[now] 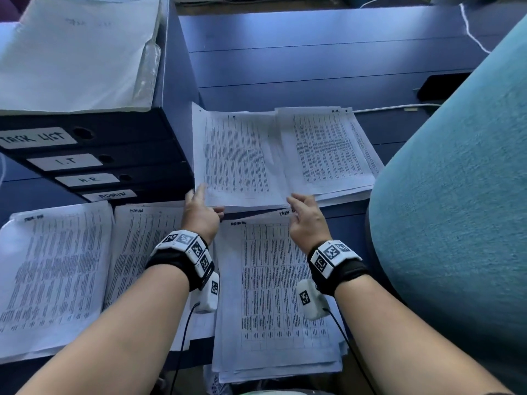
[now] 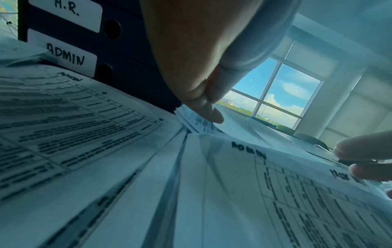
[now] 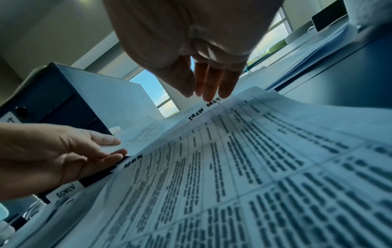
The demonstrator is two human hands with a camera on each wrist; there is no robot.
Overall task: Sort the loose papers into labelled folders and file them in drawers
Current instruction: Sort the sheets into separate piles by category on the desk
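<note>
Left hand (image 1: 199, 215) pinches the near-left corner of the I.T. stack (image 1: 239, 158), thumb on top, fingers under the edge; wrist view shows several sheets fanned at that corner. Right hand (image 1: 306, 218) hovers spread and relaxed at the stack's near-right edge, fingertips (image 3: 208, 94) just above a sheet headed TASK LIST (image 3: 203, 109), holding nothing

Stack sits mid-counter (image 1: 313, 67), just beside the H.R. stack (image 1: 328, 149), which overlaps its right side. Box files (image 1: 85, 155) labelled TASK LIST, I.T., H.R., ADMIN stand to the left, touching or nearly so. Unsorted pile (image 1: 276, 295) lies nearest the person, ADMIN sheet on top

Handling, as judged: plain office paper, light, floppy, slick sheet on sheet. One-corner lift likely sags and sheds lower sheets. Better both hands at opposite near corners, thumbs on top, fingers slid fully under, squeeze to lock the pile. Top sheets curl at the edges, so square them first. Overlap with the H.R. stack could drag its sheets along
</note>
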